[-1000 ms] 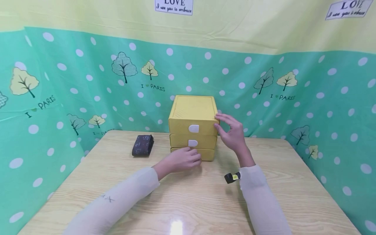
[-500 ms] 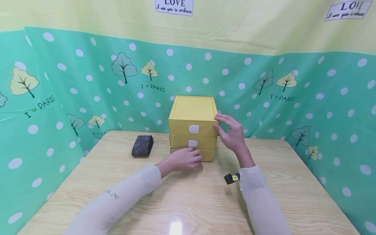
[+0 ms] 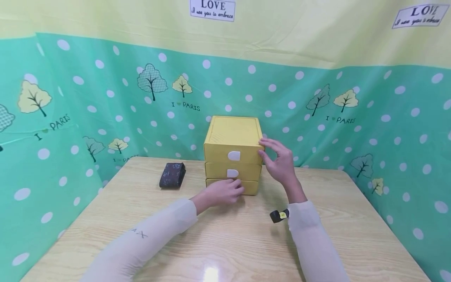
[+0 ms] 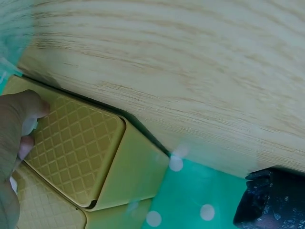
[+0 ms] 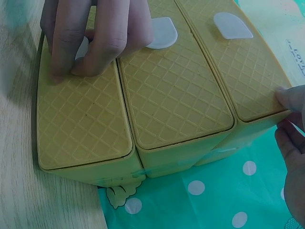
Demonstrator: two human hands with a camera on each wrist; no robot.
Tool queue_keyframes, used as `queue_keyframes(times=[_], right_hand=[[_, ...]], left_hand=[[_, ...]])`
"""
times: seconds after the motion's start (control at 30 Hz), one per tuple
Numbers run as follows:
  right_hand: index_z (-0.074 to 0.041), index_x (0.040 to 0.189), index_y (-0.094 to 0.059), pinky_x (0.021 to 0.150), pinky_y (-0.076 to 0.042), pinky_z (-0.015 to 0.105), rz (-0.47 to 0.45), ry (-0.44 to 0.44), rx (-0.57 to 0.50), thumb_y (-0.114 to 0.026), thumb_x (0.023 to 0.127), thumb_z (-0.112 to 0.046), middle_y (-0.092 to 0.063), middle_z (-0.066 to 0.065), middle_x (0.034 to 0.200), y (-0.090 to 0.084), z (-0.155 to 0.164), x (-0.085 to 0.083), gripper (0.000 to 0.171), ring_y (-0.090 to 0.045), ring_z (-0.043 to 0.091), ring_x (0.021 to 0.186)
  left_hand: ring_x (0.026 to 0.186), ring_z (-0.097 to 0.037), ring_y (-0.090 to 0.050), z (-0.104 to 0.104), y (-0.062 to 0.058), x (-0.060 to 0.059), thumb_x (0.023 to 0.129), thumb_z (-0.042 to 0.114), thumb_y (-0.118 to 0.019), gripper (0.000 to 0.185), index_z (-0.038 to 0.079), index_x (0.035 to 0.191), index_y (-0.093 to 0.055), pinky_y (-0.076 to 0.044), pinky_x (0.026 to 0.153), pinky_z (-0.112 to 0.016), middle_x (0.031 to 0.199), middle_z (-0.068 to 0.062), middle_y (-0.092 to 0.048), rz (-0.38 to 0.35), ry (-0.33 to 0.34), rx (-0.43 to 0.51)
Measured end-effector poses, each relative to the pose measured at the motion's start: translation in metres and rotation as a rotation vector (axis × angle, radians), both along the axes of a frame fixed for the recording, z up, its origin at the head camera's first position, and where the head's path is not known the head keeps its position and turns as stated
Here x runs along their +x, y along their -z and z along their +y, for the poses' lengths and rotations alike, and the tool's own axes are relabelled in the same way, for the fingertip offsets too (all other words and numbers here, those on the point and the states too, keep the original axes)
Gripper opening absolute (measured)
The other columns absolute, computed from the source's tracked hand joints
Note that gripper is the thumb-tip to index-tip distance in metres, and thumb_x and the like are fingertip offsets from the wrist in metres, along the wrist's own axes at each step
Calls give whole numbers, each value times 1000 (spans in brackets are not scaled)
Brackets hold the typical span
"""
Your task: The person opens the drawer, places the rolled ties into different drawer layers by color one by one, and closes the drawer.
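A yellow box with three drawers (image 3: 232, 132) stands at the back middle of the wooden table (image 3: 229, 243). My left hand (image 3: 225, 192) is at the bottom drawer (image 5: 83, 119), its fingers (image 5: 95, 33) curled over the drawer's white handle tab (image 5: 84, 47). All three drawer fronts sit about flush. My right hand (image 3: 280, 161) touches the box's upper right front corner, the thumb tip (image 5: 289, 98) against the top drawer (image 5: 238, 71) edge, the fingers fairly straight along the side. In the left wrist view the left hand (image 4: 14, 124) lies against the drawer front (image 4: 71, 148).
A dark patterned pouch (image 3: 172, 175) lies on the table left of the box, also seen as the pouch (image 4: 274, 200) from the left wrist. Green dotted curtains (image 3: 88, 117) close in the table on the back and both sides. A black wrist band (image 3: 279, 215) sits on the right sleeve.
Both hands stay where they were on the box; only the head view has shifted slightly.
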State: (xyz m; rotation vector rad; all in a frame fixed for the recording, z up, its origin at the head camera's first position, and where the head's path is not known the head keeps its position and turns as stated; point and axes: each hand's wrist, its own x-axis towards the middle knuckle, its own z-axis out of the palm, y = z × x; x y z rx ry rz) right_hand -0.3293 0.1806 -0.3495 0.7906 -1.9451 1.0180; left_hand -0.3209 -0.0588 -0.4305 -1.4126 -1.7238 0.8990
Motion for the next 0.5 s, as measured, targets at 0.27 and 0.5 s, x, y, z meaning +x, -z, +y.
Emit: queue_keyframes(times=[0.27, 0.5], right_hand=[[0, 119, -73, 111, -54, 39, 1, -10, -11, -79, 89, -1, -70, 14, 127, 1, 1, 0, 30, -64, 32, 124], [0, 118, -73, 111, -54, 38, 2, -6, -18, -79, 89, -2, -70, 14, 127, 1, 0, 0, 30, -64, 31, 124]], left_hand=[[93, -18, -56, 2, 1, 2, 95, 11, -61, 26, 31, 87, -75, -54, 68, -21, 97, 8, -61, 22, -1, 10], [92, -18, -56, 3, 2, 2, 95, 11, -59, 26, 30, 85, -75, -54, 67, -20, 96, 7, -61, 31, 8, 21]])
